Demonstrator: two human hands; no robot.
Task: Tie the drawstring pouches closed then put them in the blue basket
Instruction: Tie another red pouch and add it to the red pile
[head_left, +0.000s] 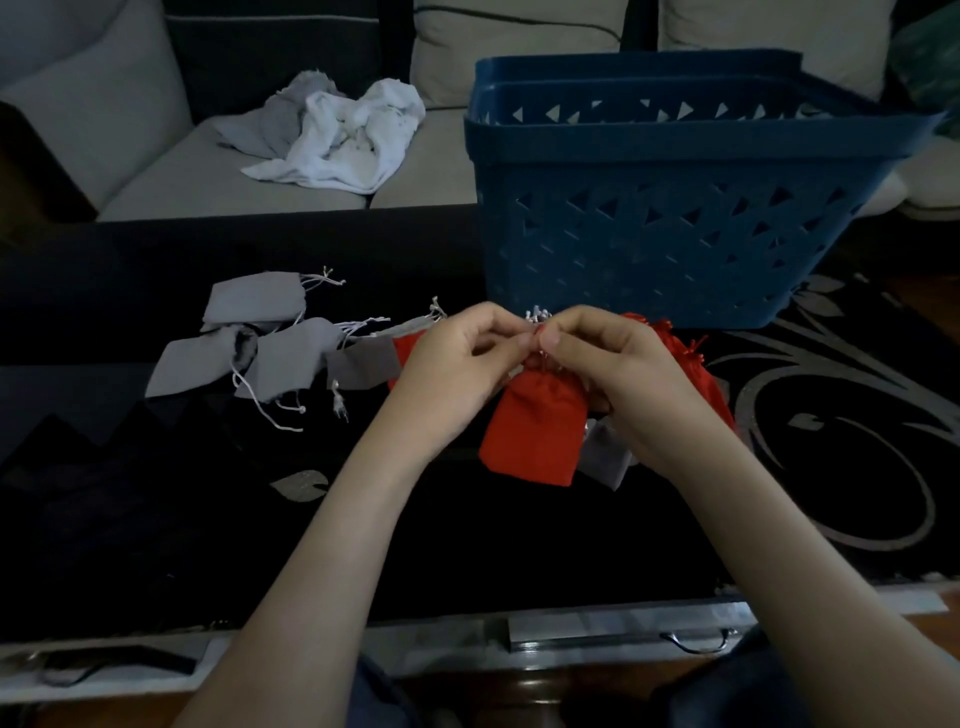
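Black table (156, 519): grey pouches (280, 358), blue basket (649, 244).

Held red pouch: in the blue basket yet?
No, the red pouch hangs from the left hand and right hand, in front of the blue basket.

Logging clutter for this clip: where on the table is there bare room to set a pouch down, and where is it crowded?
Free: the dark cloth between the grey pouches and the near table edge, left of the left hand; the patterned cloth right of the right hand, in front of the blue basket. Crowded: around the red pouch both hands pinch.
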